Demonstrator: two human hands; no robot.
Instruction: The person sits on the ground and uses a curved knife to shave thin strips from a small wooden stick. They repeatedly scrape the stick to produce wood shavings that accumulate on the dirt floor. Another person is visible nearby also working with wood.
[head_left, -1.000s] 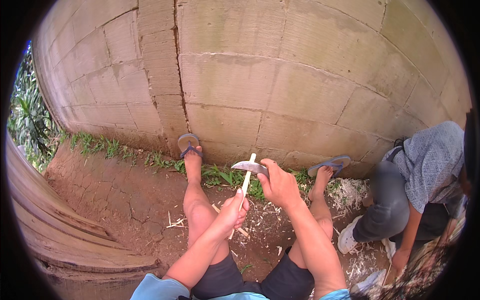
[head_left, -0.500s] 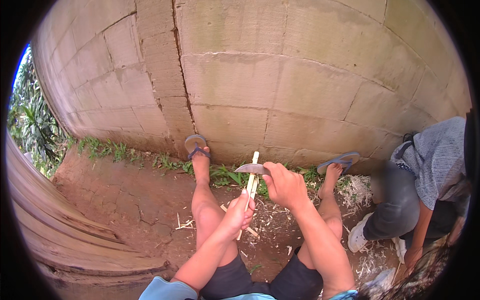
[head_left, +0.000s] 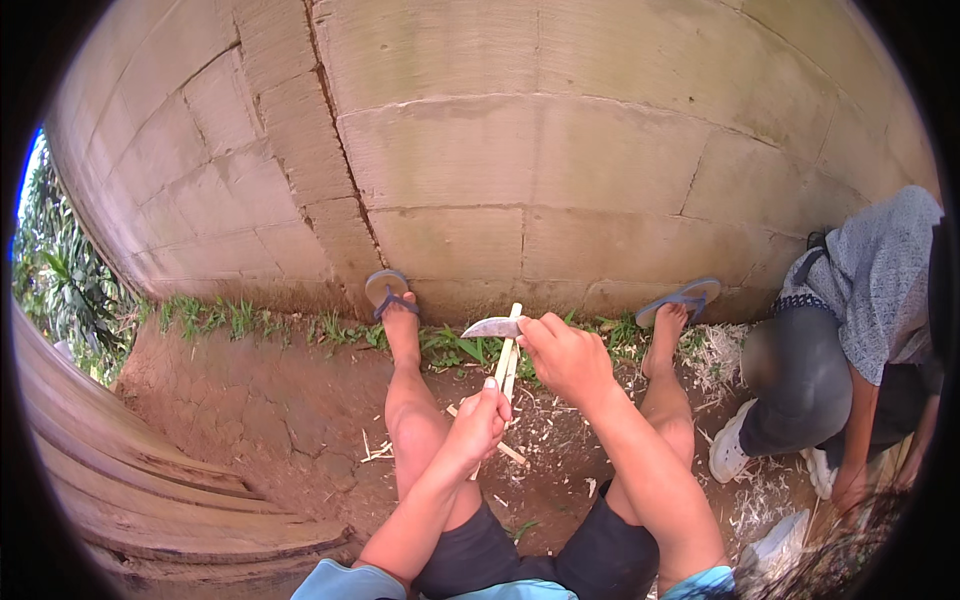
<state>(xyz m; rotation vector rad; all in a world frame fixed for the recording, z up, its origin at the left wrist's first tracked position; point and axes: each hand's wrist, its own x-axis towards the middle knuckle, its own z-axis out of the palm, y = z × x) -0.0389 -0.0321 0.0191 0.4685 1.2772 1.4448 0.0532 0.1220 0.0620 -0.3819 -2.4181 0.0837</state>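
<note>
My left hand (head_left: 476, 430) is closed round a pale, narrow wooden stick (head_left: 503, 366), which slants up and away past my thumb. A second thin strip seems to run beside it, perhaps a split part of the same wood. My right hand (head_left: 568, 362) grips a knife whose handle is hidden in my fingers. The short curved blade (head_left: 490, 327) points left and lies across the stick near its far end. Whether the edge is biting into the wood cannot be made out.
Pale shavings (head_left: 560, 430) litter the reddish dirt between my legs. A block wall (head_left: 440, 160) rises ahead, with grass along its foot. Bent wooden boards (head_left: 150, 470) stand at the left. At the right sits another person (head_left: 800, 390), with more shavings nearby.
The knife blade has shifted slightly toward the stick's far end and turned, showing more of its flat side. My left hand keeps its hold. The whole view has shifted a little.
</note>
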